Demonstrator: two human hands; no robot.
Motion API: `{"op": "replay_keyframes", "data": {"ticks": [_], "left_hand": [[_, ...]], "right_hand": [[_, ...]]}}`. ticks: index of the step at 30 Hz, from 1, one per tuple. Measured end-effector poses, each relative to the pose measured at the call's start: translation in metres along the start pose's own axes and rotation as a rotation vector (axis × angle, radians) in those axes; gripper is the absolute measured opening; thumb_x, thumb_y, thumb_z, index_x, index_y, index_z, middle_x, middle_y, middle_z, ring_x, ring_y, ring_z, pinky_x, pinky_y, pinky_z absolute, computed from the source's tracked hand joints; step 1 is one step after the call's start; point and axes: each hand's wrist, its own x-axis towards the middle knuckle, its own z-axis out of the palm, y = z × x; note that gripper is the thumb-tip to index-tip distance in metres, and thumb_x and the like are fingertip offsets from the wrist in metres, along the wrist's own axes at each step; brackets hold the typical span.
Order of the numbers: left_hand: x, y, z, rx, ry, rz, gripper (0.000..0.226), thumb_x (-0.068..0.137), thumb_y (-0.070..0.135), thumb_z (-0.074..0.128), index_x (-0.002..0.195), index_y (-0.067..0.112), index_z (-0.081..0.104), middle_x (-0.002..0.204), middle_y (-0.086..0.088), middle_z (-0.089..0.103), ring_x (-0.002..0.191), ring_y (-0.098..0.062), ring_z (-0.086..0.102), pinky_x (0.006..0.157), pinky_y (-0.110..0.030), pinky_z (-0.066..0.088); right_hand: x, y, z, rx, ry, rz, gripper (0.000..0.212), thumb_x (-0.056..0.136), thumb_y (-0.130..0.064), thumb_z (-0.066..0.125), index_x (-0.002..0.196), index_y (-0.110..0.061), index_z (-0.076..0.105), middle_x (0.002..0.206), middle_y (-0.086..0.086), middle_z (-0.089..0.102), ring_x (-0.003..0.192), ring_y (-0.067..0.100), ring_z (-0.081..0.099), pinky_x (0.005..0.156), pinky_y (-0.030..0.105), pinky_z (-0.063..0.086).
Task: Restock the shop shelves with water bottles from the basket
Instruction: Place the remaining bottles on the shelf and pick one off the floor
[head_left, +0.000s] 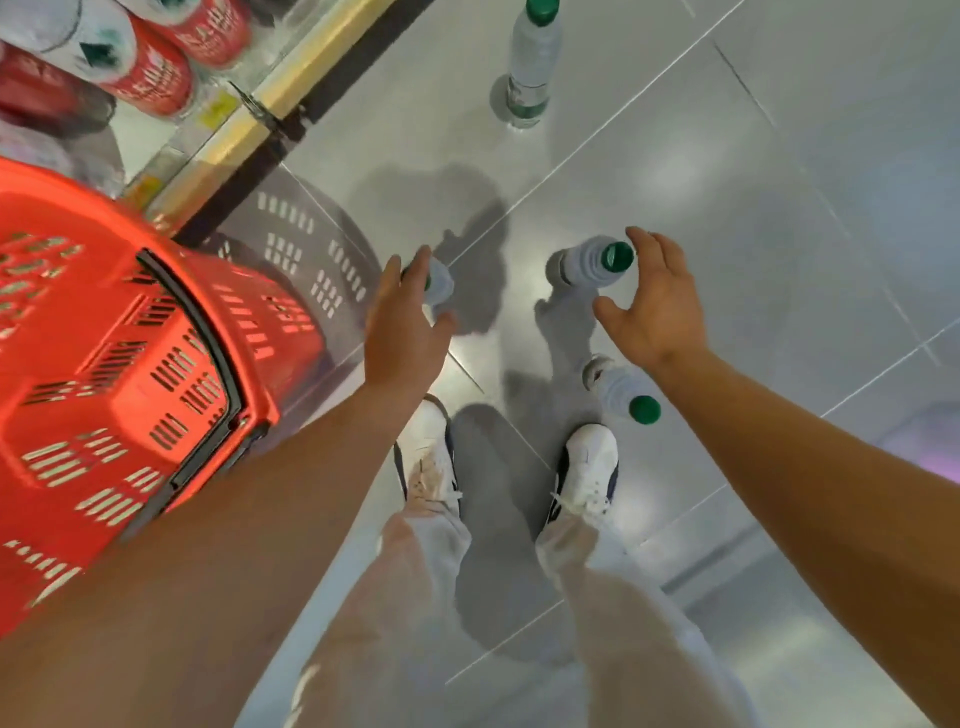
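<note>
basket (119, 384) left on floor (779, 260), shelf (156, 78) beyond it, four bottles (597, 267) standing right

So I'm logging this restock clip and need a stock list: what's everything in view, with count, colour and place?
bottles: four, clear with green caps, standing on the floor
basket: one, red, left, by the shelf
cans: several, red and white, on the shelf, top left
shelf: one, yellow edge strip, top left
floor: grey tiles
shoes: two, white, bottom centre
left hand: open, over one bottle
right hand: open, beside another bottle's cap
</note>
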Motion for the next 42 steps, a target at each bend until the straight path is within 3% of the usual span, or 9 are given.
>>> {"op": "replay_keyframes", "data": {"ticks": [6, 11, 19, 23, 26, 29, 32, 36, 42], "left_hand": [[0.026, -0.018, 0.021, -0.173, 0.087, -0.043, 0.065, 0.088, 0.013, 0.072, 0.146, 0.018, 0.044, 0.144, -0.006, 0.051, 0.130, -0.015, 0.048, 0.108, -0.040, 0.044], [0.036, -0.027, 0.018, -0.120, 0.067, -0.029, 0.047, 0.095, 0.013, 0.063, 0.140, 0.014, 0.049, 0.137, -0.010, 0.058, 0.126, -0.023, 0.054, 0.102, -0.023, 0.040], [0.004, 0.008, -0.048, -0.104, 0.053, -0.007, 0.050, 0.096, 0.013, 0.062, 0.143, 0.012, 0.046, 0.136, -0.011, 0.059, 0.126, -0.026, 0.054, 0.097, -0.018, 0.035], [-0.042, 0.043, -0.118, -0.132, 0.062, 0.035, 0.050, 0.095, 0.013, 0.062, 0.142, 0.013, 0.046, 0.136, -0.013, 0.058, 0.125, -0.030, 0.055, 0.102, -0.040, 0.047], [-0.086, 0.068, -0.174, -0.090, 0.093, 0.090, 0.051, 0.093, 0.017, 0.065, 0.141, 0.014, 0.048, 0.130, -0.013, 0.062, 0.117, -0.031, 0.060, 0.097, -0.044, 0.050], [-0.137, 0.093, -0.229, -0.059, 0.152, 0.112, 0.055, 0.091, 0.017, 0.067, 0.142, 0.016, 0.048, 0.121, -0.014, 0.067, 0.104, -0.034, 0.066, 0.089, -0.040, 0.053], [-0.197, 0.116, -0.277, -0.112, 0.176, 0.078, 0.059, 0.092, 0.016, 0.066, 0.146, 0.018, 0.043, 0.129, -0.011, 0.063, 0.112, -0.032, 0.062, 0.092, -0.037, 0.049], [-0.289, 0.142, -0.338, -0.153, 0.307, 0.064, 0.055, 0.093, 0.012, 0.064, 0.145, 0.013, 0.045, 0.126, -0.015, 0.064, 0.110, -0.036, 0.061, 0.080, -0.028, 0.039], [-0.435, 0.156, -0.422, -0.195, 0.535, -0.007, 0.057, 0.095, 0.018, 0.063, 0.148, 0.018, 0.042, 0.133, -0.011, 0.060, 0.118, -0.028, 0.058, 0.088, -0.026, 0.040]], "right_hand": [[0.039, 0.018, 0.028, 0.062, -0.022, -0.048, 0.067, 0.086, -0.010, 0.068, 0.145, -0.019, 0.039, 0.143, 0.009, 0.046, 0.124, 0.027, 0.049, 0.095, 0.020, 0.033], [0.047, 0.018, 0.035, 0.073, 0.099, -0.020, 0.039, 0.089, -0.013, 0.066, 0.126, -0.016, 0.054, 0.117, 0.007, 0.065, 0.104, 0.028, 0.061, 0.086, 0.031, 0.046], [-0.004, -0.042, -0.011, 0.078, 0.058, -0.004, 0.037, 0.089, -0.019, 0.068, 0.124, -0.021, 0.056, 0.107, 0.006, 0.066, 0.094, 0.027, 0.062, 0.081, 0.031, 0.047], [-0.061, -0.098, -0.060, 0.086, 0.034, -0.045, 0.040, 0.090, -0.021, 0.069, 0.127, -0.022, 0.054, 0.110, 0.007, 0.065, 0.095, 0.026, 0.061, 0.080, 0.027, 0.044], [-0.107, -0.144, -0.105, 0.071, 0.017, -0.102, 0.041, 0.090, -0.022, 0.069, 0.127, -0.023, 0.053, 0.109, 0.007, 0.066, 0.095, 0.028, 0.061, 0.081, 0.030, 0.046], [-0.157, -0.191, -0.153, 0.055, 0.000, -0.188, 0.041, 0.089, -0.024, 0.070, 0.127, -0.023, 0.054, 0.108, 0.006, 0.066, 0.092, 0.026, 0.061, 0.082, 0.031, 0.046], [-0.209, -0.231, -0.194, 0.046, 0.003, -0.290, 0.038, 0.089, -0.024, 0.069, 0.125, -0.023, 0.055, 0.103, 0.003, 0.067, 0.089, 0.024, 0.062, 0.082, 0.033, 0.049], [-0.276, -0.286, -0.238, -0.002, -0.045, -0.487, 0.035, 0.088, -0.020, 0.067, 0.121, -0.023, 0.056, 0.099, 0.004, 0.068, 0.085, 0.027, 0.063, 0.082, 0.042, 0.052], [-0.378, -0.360, -0.289, -0.031, -0.080, -0.756, 0.044, 0.086, -0.027, 0.071, 0.127, -0.025, 0.055, 0.106, 0.002, 0.068, 0.088, 0.022, 0.057, 0.075, 0.028, 0.040]]}}
